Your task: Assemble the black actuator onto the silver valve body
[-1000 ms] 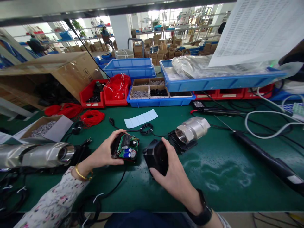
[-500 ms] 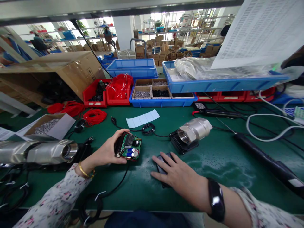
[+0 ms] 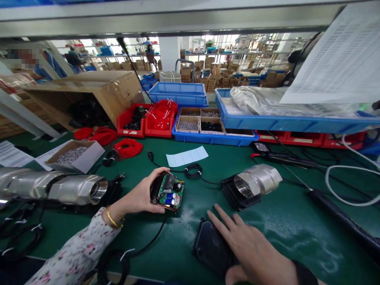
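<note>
Head view: our right hand [image 3: 255, 253] has laid the black cover [image 3: 212, 247] flat on the green desk [image 3: 285, 221], fingers spread loosely over it. Our left hand [image 3: 142, 196] still grips the circuit-board housing [image 3: 168, 192]. Beyond, the blue tray [image 3: 208, 136] holds boxed screws; red bins [image 3: 145, 120] hold wires.

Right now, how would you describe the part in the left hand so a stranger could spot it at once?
On the green mat, near its front middle, the left hand holds a small black housing tilted up. Its open face shows a green circuit board with blue capacitors, unlike the closed flat black cover under the right hand.
</note>
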A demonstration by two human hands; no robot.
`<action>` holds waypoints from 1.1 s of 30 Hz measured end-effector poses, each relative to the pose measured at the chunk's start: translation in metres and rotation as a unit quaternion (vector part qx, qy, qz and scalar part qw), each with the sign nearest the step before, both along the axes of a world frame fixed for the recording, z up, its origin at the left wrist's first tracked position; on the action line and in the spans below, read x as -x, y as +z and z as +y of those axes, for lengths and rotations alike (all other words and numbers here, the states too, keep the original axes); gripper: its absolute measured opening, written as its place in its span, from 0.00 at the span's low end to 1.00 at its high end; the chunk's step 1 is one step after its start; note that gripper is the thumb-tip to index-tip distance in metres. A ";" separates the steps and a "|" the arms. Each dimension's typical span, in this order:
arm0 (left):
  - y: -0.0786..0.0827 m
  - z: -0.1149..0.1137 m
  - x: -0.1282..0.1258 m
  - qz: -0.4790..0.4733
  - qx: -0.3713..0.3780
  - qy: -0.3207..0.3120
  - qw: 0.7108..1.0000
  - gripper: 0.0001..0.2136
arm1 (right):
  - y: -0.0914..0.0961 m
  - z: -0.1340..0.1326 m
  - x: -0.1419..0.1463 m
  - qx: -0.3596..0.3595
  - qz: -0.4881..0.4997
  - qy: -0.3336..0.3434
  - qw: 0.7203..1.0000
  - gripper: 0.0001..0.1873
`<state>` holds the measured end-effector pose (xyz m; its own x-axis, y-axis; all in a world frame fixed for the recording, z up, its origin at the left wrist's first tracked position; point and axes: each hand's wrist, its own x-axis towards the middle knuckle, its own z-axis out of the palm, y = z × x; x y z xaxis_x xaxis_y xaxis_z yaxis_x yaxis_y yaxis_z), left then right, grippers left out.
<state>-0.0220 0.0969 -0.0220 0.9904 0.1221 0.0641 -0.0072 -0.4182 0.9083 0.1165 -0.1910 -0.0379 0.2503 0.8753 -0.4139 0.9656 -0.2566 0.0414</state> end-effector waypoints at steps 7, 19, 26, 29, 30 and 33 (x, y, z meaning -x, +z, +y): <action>-0.003 0.002 0.004 -0.003 0.017 0.006 1.000 0.48 | -0.085 -0.005 0.029 -0.236 -0.008 0.093 0.967 0.39; -0.007 0.007 0.007 -0.028 0.027 0.006 0.999 0.52 | 0.016 0.084 0.024 -0.505 0.366 -0.124 0.771 0.40; -0.012 0.008 0.009 -0.037 -0.006 0.006 0.999 0.52 | -0.006 0.109 0.013 -0.429 0.329 -0.084 0.837 0.47; -0.012 0.009 0.008 -0.037 -0.020 0.008 0.999 0.52 | -0.013 0.107 0.014 -0.434 0.319 -0.056 0.841 0.45; -0.011 0.009 0.008 -0.039 -0.023 0.011 0.999 0.52 | -0.014 0.106 0.014 -0.426 0.315 -0.053 0.846 0.45; -0.010 0.007 0.006 -0.053 -0.045 0.015 0.997 0.51 | -0.020 0.104 0.018 -0.396 0.282 -0.055 0.872 0.43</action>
